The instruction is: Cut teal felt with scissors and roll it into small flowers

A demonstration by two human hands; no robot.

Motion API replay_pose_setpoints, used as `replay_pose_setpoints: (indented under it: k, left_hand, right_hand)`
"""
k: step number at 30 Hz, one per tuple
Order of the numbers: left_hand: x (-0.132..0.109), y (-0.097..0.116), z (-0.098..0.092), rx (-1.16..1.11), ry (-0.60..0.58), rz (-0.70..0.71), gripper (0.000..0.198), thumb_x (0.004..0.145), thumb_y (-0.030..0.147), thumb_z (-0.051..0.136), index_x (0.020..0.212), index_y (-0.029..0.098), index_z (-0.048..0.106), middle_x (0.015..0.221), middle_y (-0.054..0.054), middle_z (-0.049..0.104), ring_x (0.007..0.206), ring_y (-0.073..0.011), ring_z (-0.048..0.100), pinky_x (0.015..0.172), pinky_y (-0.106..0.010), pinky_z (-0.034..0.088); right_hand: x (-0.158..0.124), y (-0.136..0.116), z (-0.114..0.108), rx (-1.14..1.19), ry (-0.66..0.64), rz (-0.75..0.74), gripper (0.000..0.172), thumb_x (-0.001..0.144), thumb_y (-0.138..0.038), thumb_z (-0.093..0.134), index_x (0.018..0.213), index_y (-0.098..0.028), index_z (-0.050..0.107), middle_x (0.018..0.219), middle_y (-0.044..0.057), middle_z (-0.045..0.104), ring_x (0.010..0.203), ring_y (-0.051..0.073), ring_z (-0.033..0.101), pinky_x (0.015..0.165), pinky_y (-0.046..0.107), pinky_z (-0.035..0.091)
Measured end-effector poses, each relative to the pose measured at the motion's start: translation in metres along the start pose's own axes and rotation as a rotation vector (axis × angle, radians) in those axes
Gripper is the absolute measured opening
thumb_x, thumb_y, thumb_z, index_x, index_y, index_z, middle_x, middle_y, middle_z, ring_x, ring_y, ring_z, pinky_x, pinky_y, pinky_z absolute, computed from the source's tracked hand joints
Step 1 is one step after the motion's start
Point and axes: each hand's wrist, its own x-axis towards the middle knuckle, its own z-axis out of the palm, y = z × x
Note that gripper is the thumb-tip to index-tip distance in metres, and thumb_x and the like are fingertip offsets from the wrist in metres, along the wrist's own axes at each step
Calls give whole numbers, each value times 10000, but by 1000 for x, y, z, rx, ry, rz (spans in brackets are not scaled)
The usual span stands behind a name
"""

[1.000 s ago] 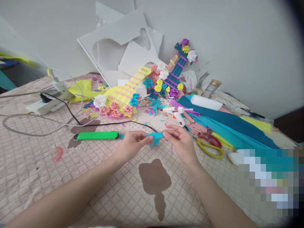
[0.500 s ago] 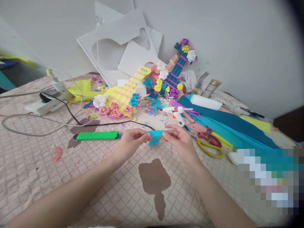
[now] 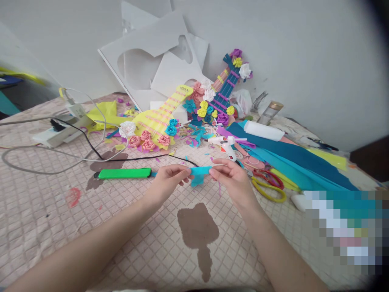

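Observation:
Between my two hands a small blue crepe paper strip (image 3: 200, 171) is stretched level above the table. My left hand (image 3: 170, 178) pinches its left end, thumb against fingers. At the other end my right hand (image 3: 231, 178) holds the strip between thumb and fingertips. Under the strip another blue paper scrap (image 3: 197, 180) shows; whether it is joined to the strip I cannot tell. A green-handled tool (image 3: 125, 173) lies just left of my left hand. Beyond my right hand lies a white glue gun (image 3: 227, 146), with red and yellow-handled scissors (image 3: 269, 186) to the right.
A yellow paper guitar (image 3: 164, 111) and a dark blue one (image 3: 225, 91), both with paper flowers, stand at the back before white cut-out boards (image 3: 146, 48). Cables run from a power strip (image 3: 56, 132) at left. Folded blue paper sheets (image 3: 291, 154) lie at right.
My left hand's fingers have shifted slightly along the strip, so a little more of its length shows. My right hand has barely moved.

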Motion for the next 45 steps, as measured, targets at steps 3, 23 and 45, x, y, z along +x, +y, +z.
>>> replay_pose_setpoints:
  k: [3,23,45]
  left_hand:
    - [0,1,-1,-35,-6,9,288,778,404,539,733,150,667,691,-32,642,649,-138,553,611,-255,427]
    - [-7,-2,3,-230,-339,-148,165,707,295,678,748,138,651,694,-8,632,632,-94,550,620,-234,397]
    - [-9,-4,9,-8,-175,62,251,720,288,661,922,148,606,754,-12,647,668,-115,582,603,-222,453]
  right_hand:
    - [-1,-3,-1,-22,-57,-12,311,653,-280,706,929,-200,588,717,-6,677,654,140,623,676,300,480]
    - [-6,-9,-2,-101,-221,-111,253,652,-256,724,875,-201,618,760,17,671,698,145,631,636,265,500]
    - [-10,0,14,-124,-266,-21,139,722,-297,633,718,-167,582,565,-48,484,489,69,431,458,202,343]
